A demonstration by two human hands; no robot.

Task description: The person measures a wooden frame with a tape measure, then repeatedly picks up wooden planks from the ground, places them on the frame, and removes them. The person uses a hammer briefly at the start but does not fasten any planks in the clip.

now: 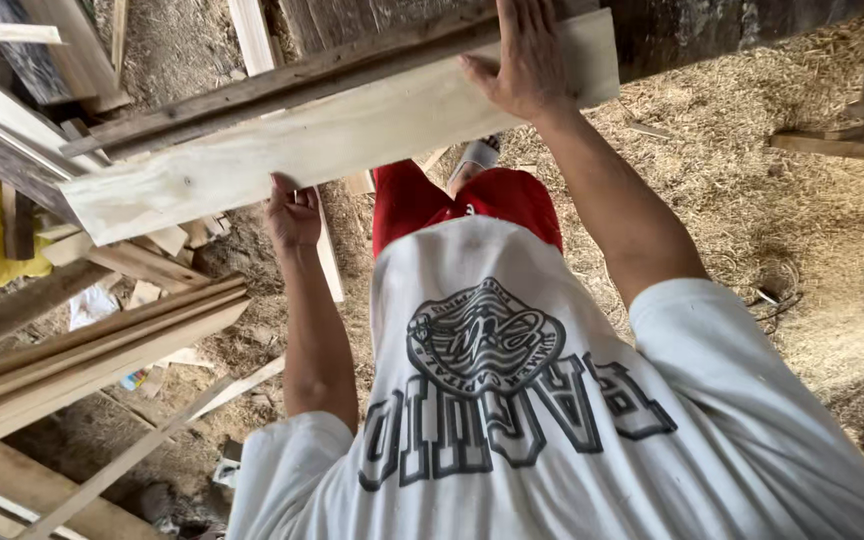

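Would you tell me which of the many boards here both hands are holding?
The wide pale board, with the left hand under its lower edge and the right hand flat on its face.

Your hands meet a pale board (332, 135) of raw, matt, smooth-sawn wood with faint grain. The plank (282, 85) behind it is darker, weathered and rough. Dry sawdust (752, 200) covers the floor, coarse and fibrous.
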